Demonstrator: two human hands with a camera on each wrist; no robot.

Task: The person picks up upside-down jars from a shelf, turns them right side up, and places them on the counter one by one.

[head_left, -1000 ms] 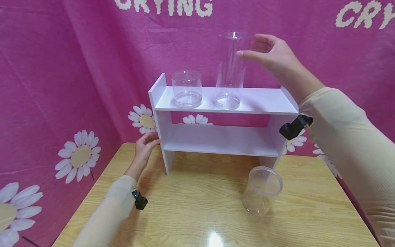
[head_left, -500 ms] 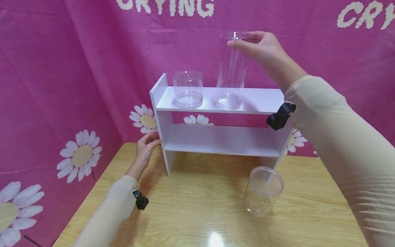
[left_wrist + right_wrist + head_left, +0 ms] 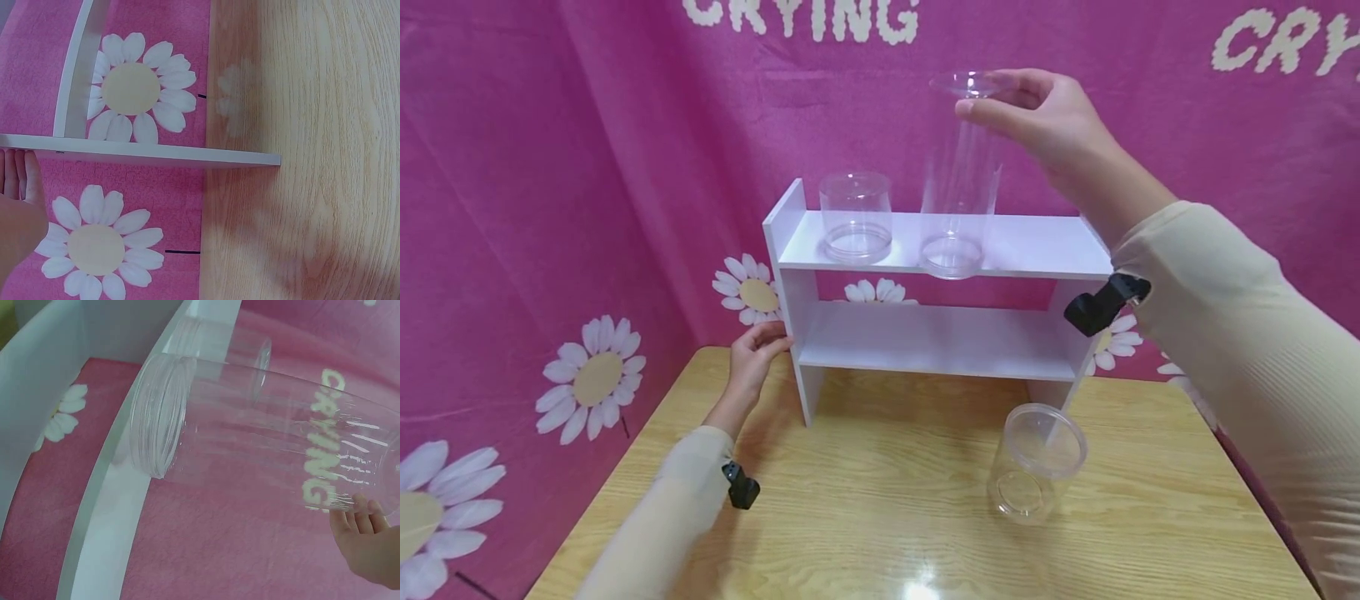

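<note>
My right hand (image 3: 1063, 125) grips a tall clear plastic jar (image 3: 958, 179) near its top, thumb on the near side. The jar's ringed base overlaps the front edge of the upper board of a white two-tier shelf (image 3: 936, 337). In the right wrist view the tall jar (image 3: 250, 431) lies across the picture, with fingertips against its far end. My left hand (image 3: 751, 364) rests its fingers against the outside of the shelf's left panel (image 3: 156, 152). To the left on the upper board stands a short clear jar (image 3: 856, 218).
A third clear jar (image 3: 1036, 467), with a wide rim, stands on the wooden table (image 3: 880, 500) before the shelf's right end. A pink cloth (image 3: 647, 167) with daisies and lettering hangs close behind the shelf and along the left.
My right hand reached in from the right and took hold of the tall jar's top. Its base has since come forward to the shelf's front edge. The left hand stays in place.
</note>
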